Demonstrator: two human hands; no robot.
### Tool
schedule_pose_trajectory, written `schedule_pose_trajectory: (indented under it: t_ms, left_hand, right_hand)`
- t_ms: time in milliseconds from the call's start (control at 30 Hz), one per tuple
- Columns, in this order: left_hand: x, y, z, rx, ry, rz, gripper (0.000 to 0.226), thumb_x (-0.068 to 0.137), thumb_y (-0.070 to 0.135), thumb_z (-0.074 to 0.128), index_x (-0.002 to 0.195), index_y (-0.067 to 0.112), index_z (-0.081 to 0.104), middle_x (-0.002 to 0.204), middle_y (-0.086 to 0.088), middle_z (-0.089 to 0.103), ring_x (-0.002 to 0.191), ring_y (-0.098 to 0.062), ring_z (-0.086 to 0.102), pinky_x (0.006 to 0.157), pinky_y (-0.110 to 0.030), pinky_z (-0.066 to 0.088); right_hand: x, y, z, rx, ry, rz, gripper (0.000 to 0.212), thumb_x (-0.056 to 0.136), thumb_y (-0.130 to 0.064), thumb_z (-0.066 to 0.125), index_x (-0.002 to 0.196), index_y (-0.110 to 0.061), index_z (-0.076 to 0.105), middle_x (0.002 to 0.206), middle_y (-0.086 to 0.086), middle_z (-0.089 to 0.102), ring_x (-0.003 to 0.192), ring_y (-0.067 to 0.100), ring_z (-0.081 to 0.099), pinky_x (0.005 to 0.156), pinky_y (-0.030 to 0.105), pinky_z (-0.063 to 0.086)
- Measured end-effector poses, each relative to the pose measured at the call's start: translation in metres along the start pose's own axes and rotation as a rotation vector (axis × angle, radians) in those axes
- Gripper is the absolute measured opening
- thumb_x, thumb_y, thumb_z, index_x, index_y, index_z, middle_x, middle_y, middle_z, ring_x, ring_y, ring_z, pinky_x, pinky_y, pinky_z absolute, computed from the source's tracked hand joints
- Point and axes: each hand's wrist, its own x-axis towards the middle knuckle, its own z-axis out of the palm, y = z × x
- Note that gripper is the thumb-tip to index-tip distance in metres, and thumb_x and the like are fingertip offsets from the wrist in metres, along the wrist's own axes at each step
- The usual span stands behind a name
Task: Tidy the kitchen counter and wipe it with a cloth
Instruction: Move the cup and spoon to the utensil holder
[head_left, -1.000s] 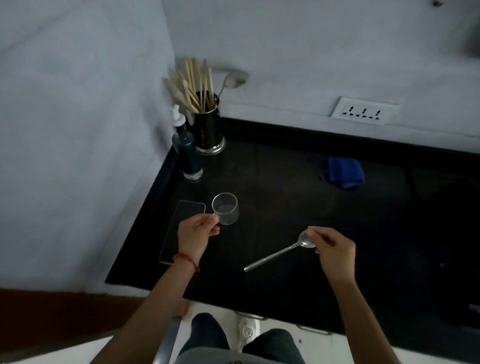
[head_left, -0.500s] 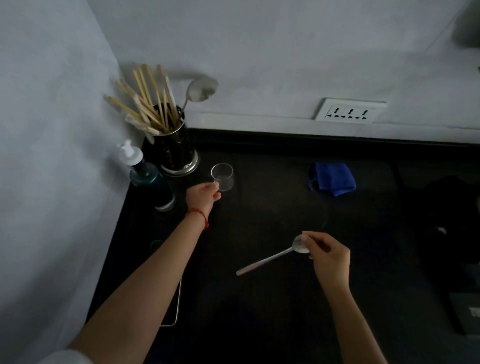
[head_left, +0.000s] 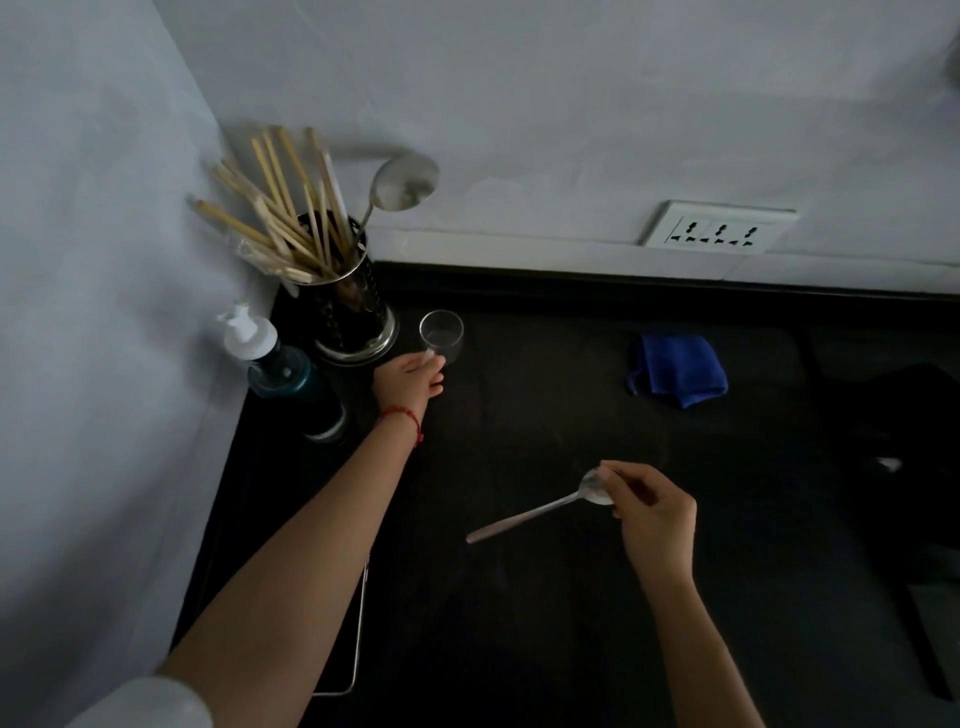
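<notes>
A small clear glass stands on the black counter beside the metal utensil holder. My left hand reaches to it, fingertips touching its near side. My right hand pinches the bowl of a metal spoon, whose handle points left and toward me. A crumpled blue cloth lies on the counter further back on the right, apart from both hands.
The holder is full of wooden chopsticks and a ladle. A teal pump bottle stands left of it against the wall. A phone lies partly under my left forearm. A wall socket sits above the backsplash. Dark objects crowd the right.
My left hand carried the glass from the counter's front left back to the utensil holder. My right hand still holds the spoon in much the same place.
</notes>
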Motion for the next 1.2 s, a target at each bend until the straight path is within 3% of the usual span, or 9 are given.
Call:
schedule_pose_trajectory:
  t_ms: [300, 367, 500, 567, 667, 733, 867, 1033, 1200]
  left_hand:
    - [-0.001, 0.0, -0.008, -0.018, 0.009, 0.109, 0.019, 0.084, 0.006, 0.059, 0.102, 0.003, 0.06, 0.105, -0.02, 0.065, 0.073, -0.014, 0.062, 0.068, -0.024, 0.054]
    - [-0.007, 0.001, -0.011, 0.025, 0.024, 0.118, 0.022, 0.084, 0.007, 0.058, 0.106, 0.005, 0.06, 0.108, -0.017, 0.065, 0.08, -0.017, 0.063, 0.074, -0.029, 0.055]
    - [-0.032, -0.006, -0.023, 0.338, 0.061, 0.257, 0.027, 0.087, 0.012, 0.054, 0.113, 0.009, 0.058, 0.118, -0.009, 0.062, 0.107, -0.018, 0.058, 0.088, -0.026, 0.046]
    - [-0.042, -0.018, -0.033, 0.582, -0.006, 0.373, 0.032, 0.088, 0.017, 0.054, 0.119, 0.01, 0.054, 0.125, -0.009, 0.057, 0.117, -0.019, 0.053, 0.097, -0.029, 0.043]
    - [-0.049, -0.039, -0.049, 1.109, -0.158, 0.511, 0.049, 0.09, 0.03, 0.048, 0.135, 0.014, 0.036, 0.148, -0.006, 0.033, 0.139, -0.021, 0.026, 0.115, -0.041, 0.025]
    - [-0.051, -0.05, -0.057, 1.295, -0.224, 0.541, 0.057, 0.093, 0.037, 0.039, 0.142, 0.017, 0.02, 0.156, -0.004, 0.012, 0.144, -0.02, 0.007, 0.119, -0.042, 0.012]
    - [-0.051, -0.055, -0.062, 1.4, -0.262, 0.565, 0.061, 0.094, 0.043, 0.027, 0.144, 0.019, 0.003, 0.157, -0.001, -0.003, 0.144, -0.02, -0.004, 0.119, -0.043, 0.004]
    - [-0.05, -0.055, -0.06, 1.441, -0.266, 0.56, 0.061, 0.095, 0.043, 0.026, 0.144, 0.018, 0.001, 0.157, -0.003, -0.004, 0.144, -0.022, -0.004, 0.117, -0.044, 0.003]
    - [-0.05, -0.056, -0.061, 1.451, -0.266, 0.571, 0.061, 0.095, 0.042, 0.025, 0.144, 0.016, 0.0, 0.156, -0.004, -0.005, 0.144, -0.023, -0.004, 0.117, -0.044, 0.002]
  right_hand:
    - [0.015, -0.024, 0.018, -0.053, -0.035, -0.095, 0.016, 0.084, -0.013, 0.061, 0.095, -0.024, 0.064, 0.083, -0.015, 0.062, 0.079, 0.004, 0.061, 0.068, 0.015, 0.044]
    - [0.018, -0.029, 0.019, -0.067, -0.036, -0.117, 0.016, 0.084, -0.013, 0.061, 0.096, -0.023, 0.063, 0.083, -0.016, 0.061, 0.079, 0.003, 0.06, 0.068, 0.015, 0.044]
    - [0.03, -0.049, 0.021, -0.113, -0.024, -0.209, 0.017, 0.084, -0.014, 0.06, 0.099, -0.022, 0.063, 0.085, -0.018, 0.059, 0.081, -0.003, 0.058, 0.071, 0.014, 0.045]
    - [0.039, -0.067, 0.025, -0.097, -0.019, -0.229, 0.017, 0.084, -0.014, 0.061, 0.1, -0.018, 0.064, 0.082, -0.02, 0.057, 0.078, -0.004, 0.057, 0.067, 0.011, 0.043]
    - [0.054, -0.102, 0.035, -0.079, -0.029, -0.347, 0.017, 0.084, -0.013, 0.061, 0.1, -0.016, 0.066, 0.082, -0.019, 0.059, 0.075, -0.006, 0.056, 0.068, 0.0, 0.043]
    - [0.062, -0.127, 0.045, -0.06, -0.031, -0.442, 0.016, 0.083, -0.012, 0.063, 0.098, -0.015, 0.067, 0.084, -0.014, 0.062, 0.075, -0.008, 0.057, 0.071, -0.004, 0.041]
    - [0.074, -0.175, 0.07, 0.048, 0.017, -0.589, 0.01, 0.081, -0.009, 0.066, 0.088, -0.012, 0.071, 0.08, -0.008, 0.064, 0.067, -0.015, 0.056, 0.069, 0.002, 0.044]
    - [0.085, -0.232, 0.104, 0.178, 0.068, -0.723, 0.009, 0.08, -0.01, 0.064, 0.085, -0.007, 0.072, 0.079, -0.005, 0.065, 0.064, -0.013, 0.056, 0.064, 0.004, 0.043]
    - [0.092, -0.263, 0.135, 0.132, 0.104, -0.918, 0.01, 0.079, -0.009, 0.062, 0.08, -0.005, 0.071, 0.079, 0.006, 0.069, 0.066, 0.006, 0.059, 0.064, 0.012, 0.047]
